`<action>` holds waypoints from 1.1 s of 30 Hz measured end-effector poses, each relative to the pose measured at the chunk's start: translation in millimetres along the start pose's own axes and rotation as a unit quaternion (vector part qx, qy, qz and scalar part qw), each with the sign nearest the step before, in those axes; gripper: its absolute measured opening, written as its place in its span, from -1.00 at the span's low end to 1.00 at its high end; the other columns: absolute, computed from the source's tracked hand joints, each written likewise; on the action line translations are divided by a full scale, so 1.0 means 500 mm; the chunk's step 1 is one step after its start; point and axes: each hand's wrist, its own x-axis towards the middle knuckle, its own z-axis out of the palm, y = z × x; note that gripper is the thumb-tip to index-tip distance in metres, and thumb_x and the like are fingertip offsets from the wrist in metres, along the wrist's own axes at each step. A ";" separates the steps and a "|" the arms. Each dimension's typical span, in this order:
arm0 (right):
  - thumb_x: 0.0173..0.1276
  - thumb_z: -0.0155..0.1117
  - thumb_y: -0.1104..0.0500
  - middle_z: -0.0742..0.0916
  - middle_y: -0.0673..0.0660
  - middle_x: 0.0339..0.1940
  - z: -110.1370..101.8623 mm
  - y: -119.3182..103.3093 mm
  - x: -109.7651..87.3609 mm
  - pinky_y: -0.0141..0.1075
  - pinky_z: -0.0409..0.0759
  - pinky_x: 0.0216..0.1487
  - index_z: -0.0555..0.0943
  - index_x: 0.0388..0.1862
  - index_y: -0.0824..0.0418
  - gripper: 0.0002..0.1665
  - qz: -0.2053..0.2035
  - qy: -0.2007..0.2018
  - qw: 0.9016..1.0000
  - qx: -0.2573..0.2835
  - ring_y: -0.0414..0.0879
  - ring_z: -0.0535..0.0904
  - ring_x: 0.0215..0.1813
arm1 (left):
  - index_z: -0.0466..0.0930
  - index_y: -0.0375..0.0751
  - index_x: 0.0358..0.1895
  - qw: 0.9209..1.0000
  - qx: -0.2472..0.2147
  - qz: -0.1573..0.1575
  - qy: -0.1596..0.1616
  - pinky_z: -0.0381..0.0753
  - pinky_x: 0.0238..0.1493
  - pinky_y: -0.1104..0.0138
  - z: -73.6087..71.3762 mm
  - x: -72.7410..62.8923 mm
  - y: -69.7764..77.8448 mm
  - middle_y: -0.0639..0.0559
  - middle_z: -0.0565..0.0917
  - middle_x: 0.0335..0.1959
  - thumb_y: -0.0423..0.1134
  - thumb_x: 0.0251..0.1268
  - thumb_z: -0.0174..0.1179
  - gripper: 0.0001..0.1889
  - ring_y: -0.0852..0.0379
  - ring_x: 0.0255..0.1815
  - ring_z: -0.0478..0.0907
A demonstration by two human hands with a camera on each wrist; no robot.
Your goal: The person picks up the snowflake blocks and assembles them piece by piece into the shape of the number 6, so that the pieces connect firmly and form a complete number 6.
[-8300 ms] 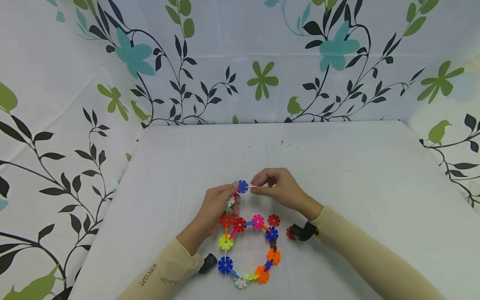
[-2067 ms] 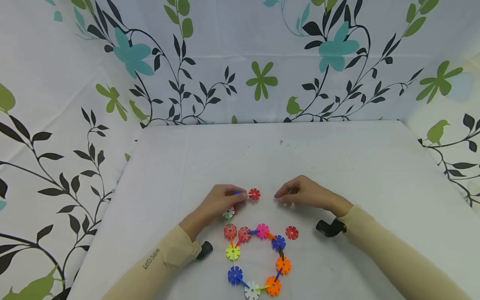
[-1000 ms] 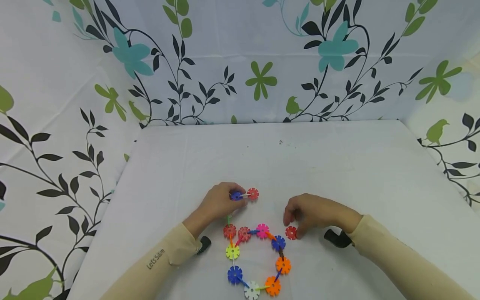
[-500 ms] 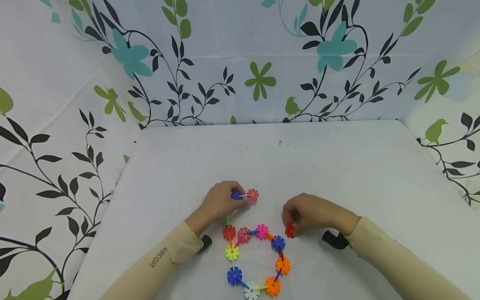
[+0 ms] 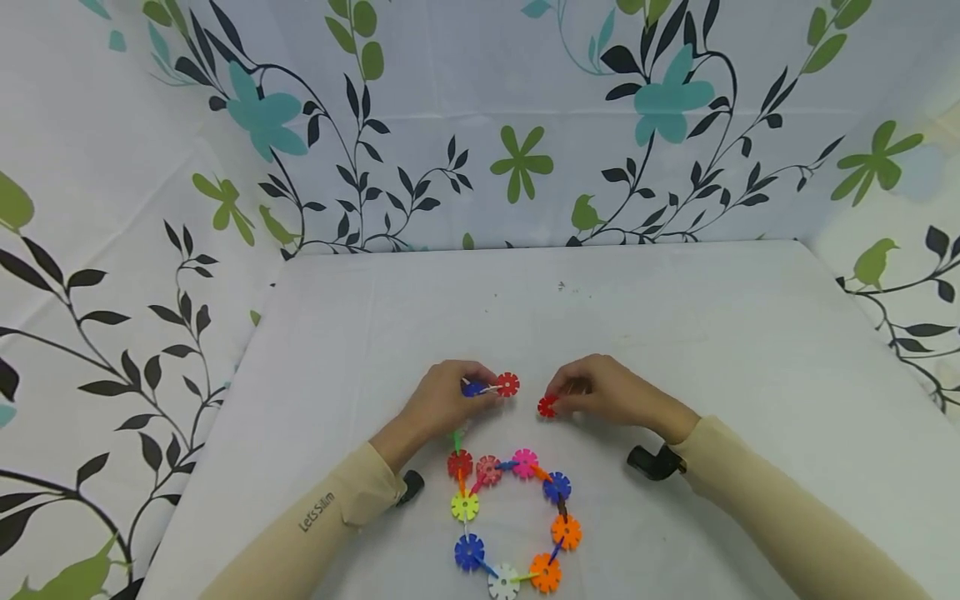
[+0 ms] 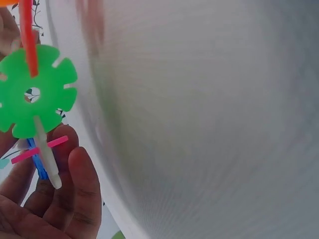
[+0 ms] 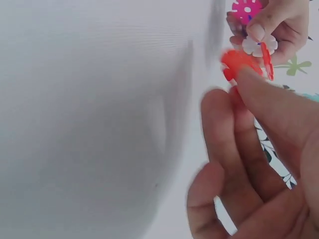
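Interlocking notched discs in many colours form a ring on the table, with a yellow disc [image 5: 464,506] at its left side. A tail of discs rises from the ring's upper left corner into my left hand [image 5: 442,404], which grips it near a blue disc [image 5: 473,388]. A white disc, seen edge-on, joins that blue one to a red end disc [image 5: 508,384]. In the left wrist view a green disc [image 6: 50,94] of the tail hangs by the fingers. My right hand [image 5: 615,396] pinches a separate red disc [image 7: 239,62] between thumb and fingertips, a small gap from the end disc.
The white-covered table [image 5: 675,317] extends behind and to both sides of the hands. A patterned curtain [image 5: 442,125] hangs along the back and left. Black wrist cameras [image 5: 652,462] stick out under both sleeves.
A red disc was added to the tail's end earlier. My right hand then picked the other red disc off the table by the ring and carried it up and left toward the left hand.
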 end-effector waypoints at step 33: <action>0.30 0.50 0.15 0.77 -0.14 -0.29 0.033 -0.029 0.042 -0.21 0.67 -0.08 0.73 -0.17 0.03 -0.85 0.006 0.134 0.991 0.021 -0.19 0.68 -0.23 | 0.74 0.08 0.14 1.000 0.030 0.001 -0.008 0.56 -0.04 0.21 -0.003 -0.003 0.002 0.12 0.69 -0.08 0.00 0.26 0.42 -0.62 0.11 -0.09 0.50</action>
